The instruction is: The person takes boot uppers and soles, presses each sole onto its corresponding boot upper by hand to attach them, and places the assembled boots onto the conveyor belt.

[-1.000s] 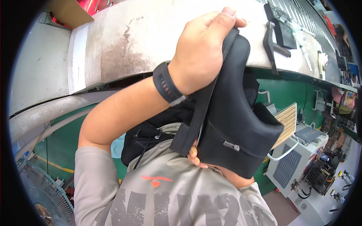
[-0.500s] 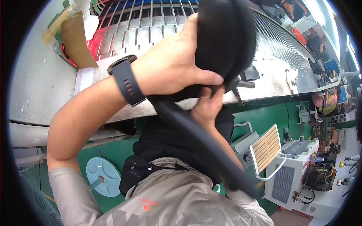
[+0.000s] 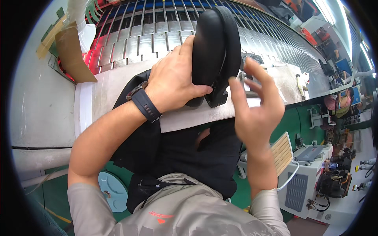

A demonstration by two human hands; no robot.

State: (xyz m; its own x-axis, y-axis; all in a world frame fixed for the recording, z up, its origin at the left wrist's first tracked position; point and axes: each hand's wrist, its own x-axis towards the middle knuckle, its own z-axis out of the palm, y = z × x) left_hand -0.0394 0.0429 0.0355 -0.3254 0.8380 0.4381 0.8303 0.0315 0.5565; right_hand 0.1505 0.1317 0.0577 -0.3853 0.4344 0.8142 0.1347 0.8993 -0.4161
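A black tall boot (image 3: pixel 208 47) lies on its side over the bench edge, toe pointing away and sole facing right. My left hand (image 3: pixel 173 74) is closed on it, thumb near the heel and fingers along the upper. The soft shaft (image 3: pixel 136 129) hangs down behind my left wrist, partly hidden by my forearm. To the right of the heel, my right hand (image 3: pixel 258 104) is raised with thumb and fingers apart, holding nothing, slightly blurred. Behind its fingers is a dark metal tool (image 3: pixel 252 86), mostly covered.
A conveyor of metal rollers (image 3: pixel 157 39) runs beyond the bench's pale front strip (image 3: pixel 106 94). A hammer-like tool (image 3: pixel 302 85) lies on the right. Brown cardboard (image 3: pixel 75 53) stands at the left. Below are a light blue round stool (image 3: pixel 113 190) and a slatted seat (image 3: pixel 280 151).
The boot has turned, its shaft swinging from the lower right to the left side. My right hand has let go and moved right; my left still grips it.
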